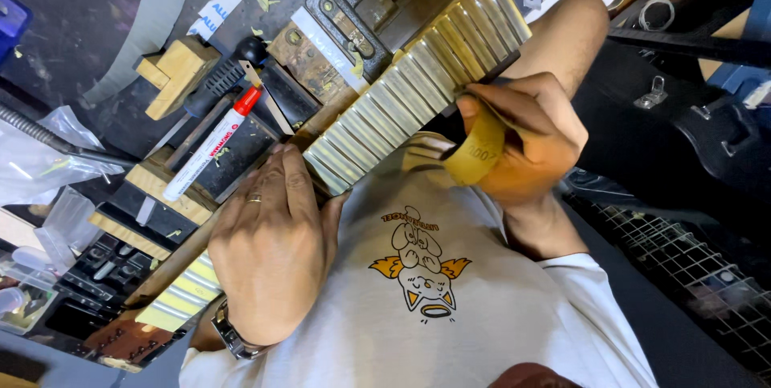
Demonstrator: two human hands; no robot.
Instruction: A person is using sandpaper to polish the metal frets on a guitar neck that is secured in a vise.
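Left hand (269,255) covers the fretboard (418,83) mid-section, running 2 to 8 o'clock. Right hand (526,135) hides most of the folded sandpaper (475,155). Guitar case (707,139) cut off at 3 o'clock edge.

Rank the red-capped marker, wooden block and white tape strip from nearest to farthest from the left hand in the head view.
From the left hand:
1. Marker, just above the knuckles.
2. Wooden block, farther up and left.
3. Tape strip, near the top edge.

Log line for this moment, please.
left hand: pressing flat on taped fretboard | right hand: fingers pinching folded sandpaper at fretboard edge | red-capped marker: lying on bench
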